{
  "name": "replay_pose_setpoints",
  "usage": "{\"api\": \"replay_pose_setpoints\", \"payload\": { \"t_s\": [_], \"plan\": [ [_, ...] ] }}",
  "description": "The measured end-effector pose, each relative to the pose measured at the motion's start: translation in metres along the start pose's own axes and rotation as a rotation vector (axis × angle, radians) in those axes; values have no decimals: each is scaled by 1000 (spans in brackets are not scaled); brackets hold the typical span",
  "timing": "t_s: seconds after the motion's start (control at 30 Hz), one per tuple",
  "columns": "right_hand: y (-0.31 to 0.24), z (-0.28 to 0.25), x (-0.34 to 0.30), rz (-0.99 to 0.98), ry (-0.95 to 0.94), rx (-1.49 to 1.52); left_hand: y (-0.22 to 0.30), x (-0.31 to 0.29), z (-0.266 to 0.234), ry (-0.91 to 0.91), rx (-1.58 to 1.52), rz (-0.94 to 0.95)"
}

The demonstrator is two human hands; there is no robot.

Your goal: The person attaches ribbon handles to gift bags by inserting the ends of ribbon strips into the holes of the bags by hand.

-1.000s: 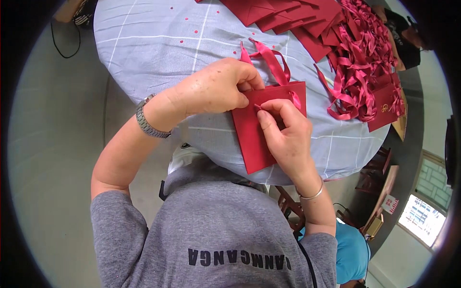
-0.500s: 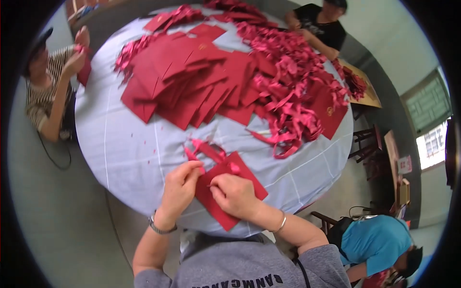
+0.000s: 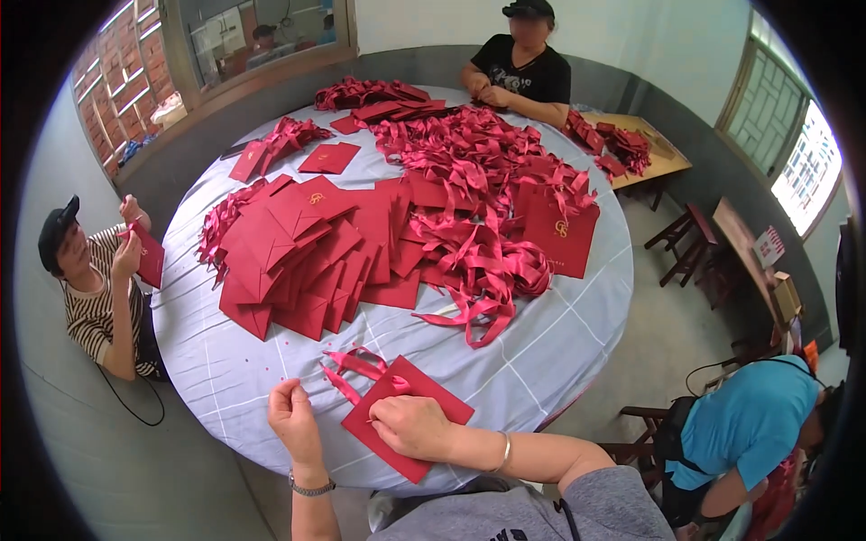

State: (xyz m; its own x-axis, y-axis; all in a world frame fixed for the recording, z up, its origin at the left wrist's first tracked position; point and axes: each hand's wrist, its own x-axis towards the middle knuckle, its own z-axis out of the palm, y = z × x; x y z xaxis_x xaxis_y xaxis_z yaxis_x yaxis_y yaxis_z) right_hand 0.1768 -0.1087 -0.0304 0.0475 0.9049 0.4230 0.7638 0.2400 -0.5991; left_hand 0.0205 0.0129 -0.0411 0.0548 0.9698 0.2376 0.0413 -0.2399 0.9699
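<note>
A flat red paper bag point(image 3: 408, 462) lies slanted on the table's near edge, a loop of red ribbon point(image 3: 356, 361) running out from its upper side. On top of this bag rests my right hand point(image 3: 417, 428), its fingers curled closed; a tiny pale tip pokes out by the fingertips, and the rest of what they grip is hidden. My left hand point(image 3: 296, 424) is raised to the left of the bag, apart from it, thumb and fingers pinched together. Anything between them is too small to make out.
A round table with a pale checked cloth point(image 3: 203, 361) holds a large heap of red bags point(image 3: 298, 248) and tangled ribbon handles point(image 3: 487, 261). One person point(image 3: 108, 288) at the left holds a bag; another point(image 3: 523, 72) sits across. A person in blue point(image 3: 749, 424) bends at the right.
My left hand has come away from the bag and ribbon toward the left. My right hand stays on the bag. The view has tilted up, showing more of the room.
</note>
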Motion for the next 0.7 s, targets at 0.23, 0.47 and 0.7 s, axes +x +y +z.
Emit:
{"api": "replay_pose_setpoints", "payload": {
  "t_s": [0.23,0.47,0.7],
  "plan": [
    [2,1,1,19,-23,-3,3,2,-2,44,-99,-60],
    [3,4,0,20,-19,-9,-6,3,-7,17,-84,-30],
    [2,4,-1,8,-14,-25,-3,1,-3,39,-53,-9]
  ]
}}
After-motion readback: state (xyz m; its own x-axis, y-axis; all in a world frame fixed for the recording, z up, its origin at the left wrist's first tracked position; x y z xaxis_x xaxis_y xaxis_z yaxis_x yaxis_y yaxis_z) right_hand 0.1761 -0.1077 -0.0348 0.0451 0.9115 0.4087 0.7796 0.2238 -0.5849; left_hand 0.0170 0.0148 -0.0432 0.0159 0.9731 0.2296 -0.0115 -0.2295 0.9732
